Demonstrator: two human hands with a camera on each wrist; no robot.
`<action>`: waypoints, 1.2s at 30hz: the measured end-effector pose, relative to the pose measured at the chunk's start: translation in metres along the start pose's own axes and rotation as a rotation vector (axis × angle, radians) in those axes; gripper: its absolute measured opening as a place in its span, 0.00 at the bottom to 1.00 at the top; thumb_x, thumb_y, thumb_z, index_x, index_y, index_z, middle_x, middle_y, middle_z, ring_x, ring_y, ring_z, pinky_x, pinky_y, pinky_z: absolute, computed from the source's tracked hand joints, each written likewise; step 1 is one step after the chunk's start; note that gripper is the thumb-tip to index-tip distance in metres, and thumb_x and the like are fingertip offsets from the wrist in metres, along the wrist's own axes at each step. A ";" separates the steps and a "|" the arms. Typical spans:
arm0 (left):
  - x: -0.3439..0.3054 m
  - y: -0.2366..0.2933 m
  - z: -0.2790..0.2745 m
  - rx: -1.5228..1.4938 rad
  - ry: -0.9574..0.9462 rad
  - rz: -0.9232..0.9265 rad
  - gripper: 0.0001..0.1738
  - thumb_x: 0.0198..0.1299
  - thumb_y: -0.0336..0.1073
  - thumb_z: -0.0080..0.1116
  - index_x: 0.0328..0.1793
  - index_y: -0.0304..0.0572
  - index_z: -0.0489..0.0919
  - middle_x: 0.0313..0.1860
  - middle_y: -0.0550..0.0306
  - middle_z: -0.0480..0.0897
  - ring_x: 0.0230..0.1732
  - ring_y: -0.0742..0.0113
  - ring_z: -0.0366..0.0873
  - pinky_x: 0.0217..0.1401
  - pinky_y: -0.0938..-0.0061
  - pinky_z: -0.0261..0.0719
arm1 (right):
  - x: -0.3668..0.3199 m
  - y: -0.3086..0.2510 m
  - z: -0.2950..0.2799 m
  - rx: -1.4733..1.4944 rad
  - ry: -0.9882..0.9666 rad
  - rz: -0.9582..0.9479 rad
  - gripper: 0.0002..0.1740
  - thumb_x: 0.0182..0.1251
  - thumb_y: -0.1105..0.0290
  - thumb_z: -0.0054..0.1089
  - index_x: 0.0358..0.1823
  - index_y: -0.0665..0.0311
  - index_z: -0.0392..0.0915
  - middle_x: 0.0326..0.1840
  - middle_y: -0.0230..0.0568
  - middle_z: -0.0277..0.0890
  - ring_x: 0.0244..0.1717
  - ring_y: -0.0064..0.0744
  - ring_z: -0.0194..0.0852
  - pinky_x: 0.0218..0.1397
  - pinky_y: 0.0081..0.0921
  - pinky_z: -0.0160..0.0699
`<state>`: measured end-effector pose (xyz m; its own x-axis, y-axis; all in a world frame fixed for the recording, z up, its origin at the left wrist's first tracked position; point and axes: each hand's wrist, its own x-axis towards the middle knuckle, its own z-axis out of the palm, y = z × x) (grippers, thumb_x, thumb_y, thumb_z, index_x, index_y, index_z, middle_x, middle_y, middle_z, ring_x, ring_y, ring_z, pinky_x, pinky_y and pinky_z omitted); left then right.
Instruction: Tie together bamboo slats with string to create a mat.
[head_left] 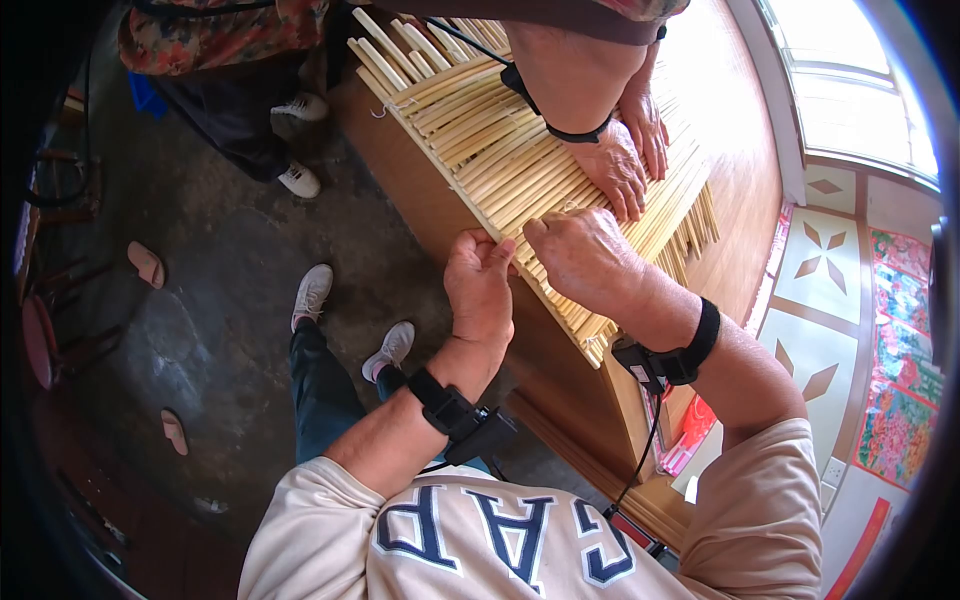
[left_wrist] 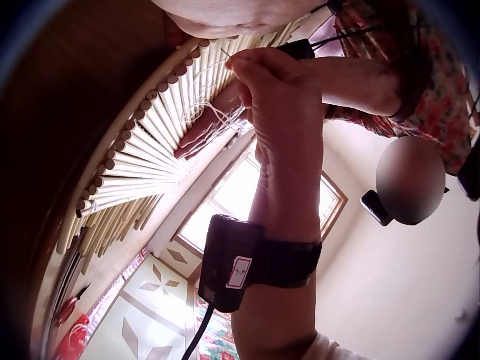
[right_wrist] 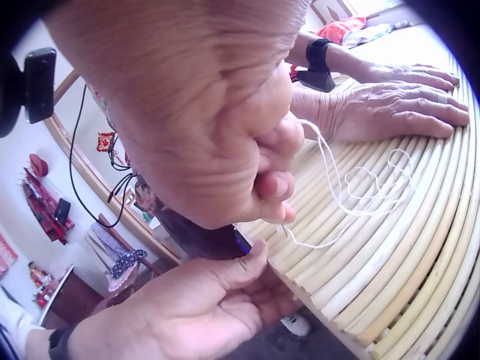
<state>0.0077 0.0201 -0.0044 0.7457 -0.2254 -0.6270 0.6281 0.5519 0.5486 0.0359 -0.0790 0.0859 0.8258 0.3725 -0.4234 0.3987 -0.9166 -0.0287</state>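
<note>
A mat of pale wooden sticks (head_left: 520, 180) lies side by side on a table, its edge bordered by a thin rod. My left hand (head_left: 480, 290) grips that edge, thumb at the top and fingers curled beneath, as the right wrist view shows. Just above the same edge, my right hand (head_left: 585, 255) has its fingers curled and pinches white string (right_wrist: 330, 180). From those fingers the string runs in loose loops across the sticks. A thin, needle-like tip (left_wrist: 227, 53) pokes from the right fingertips in the left wrist view.
Another person's two hands (head_left: 610, 170) press flat on the mat beyond mine. The brown table (head_left: 740, 130) reaches back to a bright window (head_left: 850, 60). Below lies a dark floor with slippers (head_left: 146, 264). Red-handled scissors (left_wrist: 69, 309) appear low in the left wrist view.
</note>
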 end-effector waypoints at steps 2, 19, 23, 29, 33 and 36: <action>0.000 0.000 0.000 -0.010 0.007 0.006 0.05 0.56 0.23 0.52 0.39 0.36 0.70 0.29 0.61 0.75 0.26 0.78 0.68 0.31 0.84 0.68 | 0.001 0.000 0.001 -0.001 0.003 0.006 0.08 0.49 0.69 0.52 0.24 0.69 0.72 0.16 0.47 0.72 0.21 0.45 0.76 0.23 0.36 0.73; 0.002 -0.004 -0.001 -0.036 0.003 0.024 0.05 0.56 0.22 0.51 0.39 0.36 0.70 0.31 0.59 0.77 0.27 0.78 0.70 0.30 0.84 0.69 | 0.006 -0.002 0.010 0.022 0.026 0.031 0.10 0.50 0.66 0.53 0.24 0.68 0.73 0.16 0.47 0.73 0.21 0.46 0.75 0.24 0.37 0.73; 0.001 -0.004 -0.002 -0.037 -0.005 0.038 0.05 0.56 0.23 0.52 0.39 0.36 0.70 0.30 0.60 0.77 0.27 0.78 0.70 0.30 0.83 0.69 | 0.008 -0.006 0.009 0.024 -0.020 0.066 0.12 0.52 0.65 0.54 0.24 0.68 0.73 0.16 0.46 0.73 0.21 0.46 0.75 0.24 0.37 0.73; 0.004 -0.003 -0.004 0.027 -0.023 -0.014 0.05 0.57 0.24 0.52 0.40 0.36 0.70 0.32 0.60 0.77 0.29 0.78 0.70 0.31 0.84 0.69 | -0.001 -0.008 -0.005 0.004 -0.069 0.168 0.10 0.55 0.67 0.50 0.29 0.68 0.72 0.21 0.47 0.74 0.26 0.45 0.77 0.28 0.36 0.73; 0.004 -0.003 -0.006 0.042 -0.085 -0.036 0.06 0.59 0.24 0.48 0.43 0.38 0.68 0.37 0.58 0.77 0.36 0.75 0.74 0.40 0.79 0.73 | -0.007 -0.008 0.004 0.006 0.082 0.067 0.05 0.49 0.73 0.51 0.27 0.67 0.68 0.22 0.43 0.71 0.28 0.44 0.75 0.28 0.37 0.72; 0.003 -0.006 -0.002 -0.067 -0.030 -0.012 0.07 0.58 0.24 0.51 0.42 0.37 0.70 0.32 0.61 0.77 0.30 0.78 0.71 0.31 0.83 0.69 | -0.004 -0.011 0.006 -0.042 0.061 0.017 0.07 0.50 0.72 0.51 0.28 0.68 0.67 0.22 0.42 0.72 0.27 0.43 0.75 0.26 0.36 0.72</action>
<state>0.0057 0.0181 -0.0102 0.7453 -0.2558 -0.6157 0.6214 0.6011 0.5025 0.0257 -0.0712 0.0824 0.8546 0.3664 -0.3679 0.3998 -0.9164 0.0161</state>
